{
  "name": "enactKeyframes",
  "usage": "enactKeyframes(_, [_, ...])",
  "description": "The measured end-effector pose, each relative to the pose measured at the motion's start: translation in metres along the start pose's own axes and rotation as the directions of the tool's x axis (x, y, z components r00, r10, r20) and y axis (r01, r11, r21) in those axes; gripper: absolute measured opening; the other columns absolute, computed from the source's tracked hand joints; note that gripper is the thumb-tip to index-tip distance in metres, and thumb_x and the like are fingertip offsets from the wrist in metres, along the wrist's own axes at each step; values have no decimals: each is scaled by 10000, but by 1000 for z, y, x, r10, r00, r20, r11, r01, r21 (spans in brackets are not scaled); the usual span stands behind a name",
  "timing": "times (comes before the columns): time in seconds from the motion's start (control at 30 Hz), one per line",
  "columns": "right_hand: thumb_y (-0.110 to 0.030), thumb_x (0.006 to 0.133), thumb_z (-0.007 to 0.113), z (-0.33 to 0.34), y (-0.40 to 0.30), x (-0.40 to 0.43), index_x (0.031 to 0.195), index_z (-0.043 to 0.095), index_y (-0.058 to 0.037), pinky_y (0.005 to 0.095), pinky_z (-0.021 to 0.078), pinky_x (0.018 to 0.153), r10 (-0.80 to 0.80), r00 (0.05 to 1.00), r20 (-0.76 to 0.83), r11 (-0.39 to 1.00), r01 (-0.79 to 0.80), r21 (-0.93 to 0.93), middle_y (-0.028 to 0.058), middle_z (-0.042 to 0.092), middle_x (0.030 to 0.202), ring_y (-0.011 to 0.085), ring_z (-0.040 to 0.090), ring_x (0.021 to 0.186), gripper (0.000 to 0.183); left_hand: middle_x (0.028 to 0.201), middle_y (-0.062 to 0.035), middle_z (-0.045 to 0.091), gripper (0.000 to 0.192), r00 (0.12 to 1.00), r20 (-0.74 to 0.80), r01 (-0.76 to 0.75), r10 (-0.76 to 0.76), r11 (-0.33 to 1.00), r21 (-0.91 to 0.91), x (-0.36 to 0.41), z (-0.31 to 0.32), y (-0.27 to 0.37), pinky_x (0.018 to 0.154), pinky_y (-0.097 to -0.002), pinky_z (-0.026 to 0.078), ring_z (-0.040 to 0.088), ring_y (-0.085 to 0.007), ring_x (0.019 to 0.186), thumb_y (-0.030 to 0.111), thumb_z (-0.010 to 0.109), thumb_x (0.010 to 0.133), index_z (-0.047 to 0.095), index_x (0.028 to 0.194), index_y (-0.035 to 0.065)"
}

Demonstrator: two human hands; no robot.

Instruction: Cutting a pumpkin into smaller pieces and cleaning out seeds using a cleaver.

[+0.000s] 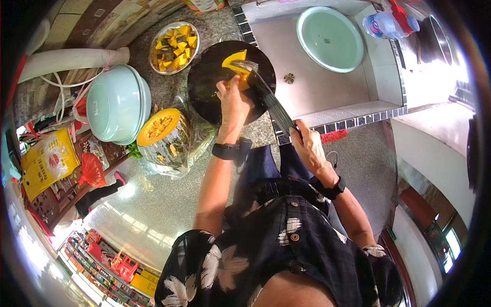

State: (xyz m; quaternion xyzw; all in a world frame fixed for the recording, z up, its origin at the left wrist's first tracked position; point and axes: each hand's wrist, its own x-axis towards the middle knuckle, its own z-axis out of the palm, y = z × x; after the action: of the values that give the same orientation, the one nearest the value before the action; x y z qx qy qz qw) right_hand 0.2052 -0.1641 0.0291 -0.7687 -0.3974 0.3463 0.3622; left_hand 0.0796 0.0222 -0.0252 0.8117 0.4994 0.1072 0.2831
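A round dark cutting board [207, 84] lies on the speckled counter, with a slice of orange pumpkin [234, 58] on it. My left hand [234, 105] presses on pumpkin flesh at the middle of the board; its fingertips partly hide that piece. My right hand [308, 146] grips the handle of a dark kitchen knife [270, 98], whose blade reaches over the pumpkin beside my left fingers. Up and to the left of the board, a plate [154, 57] holds cut pumpkin chunks [178, 46] with dark rind. A large halved pumpkin [165, 140], seeds showing, rests in clear plastic left of my left wrist.
Pale green basins [115, 103] stand at the left. Right of the board is a sink [330, 92] with a tiled edge and a pale green basin [330, 40]. A plastic bottle [387, 25] sits beyond it. A person's leg [101, 193] shows at the lower left.
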Motion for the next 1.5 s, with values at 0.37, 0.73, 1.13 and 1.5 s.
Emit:
enactKeyframes(0.37, [-67,895,506,10,0,13,801,468,7,356,393,453,-163,986,43,987,163,4,145,484,541,261,496,443,126,1084,-223,409,550,982,-133,81,-136,932,-353,-5,-6,-8,882,-406,432,483,-391,991,32,677,635,504,1155,76])
enactKeyframes(0.73, [-79,874,541,35,-91,86,873,447,-22,482,382,491,-155,979,129,987,147,69,244,499,582,439,530,573,110,1147,-169,435,517,924,-159,213,-349,812,-543,64,-91,-17,742,-313,522,556,-235,918,60,617,720,483,1217,14])
enactKeyframes(1.13, [-126,795,576,126,-118,183,934,481,11,478,433,620,-310,951,26,949,307,72,287,541,735,465,543,734,217,1106,-173,495,294,892,-347,249,-290,956,-158,170,-96,-117,826,-374,515,563,-319,997,85,730,735,666,1022,69])
enactKeyframes(1.5, [-57,815,588,1,-120,101,981,529,-1,343,399,480,-1,987,161,999,-6,47,158,472,587,149,470,499,185,1088,-242,488,361,774,-634,-4,3,1000,0,128,-95,-119,852,-452,430,485,-382,1017,69,712,734,628,1085,54])
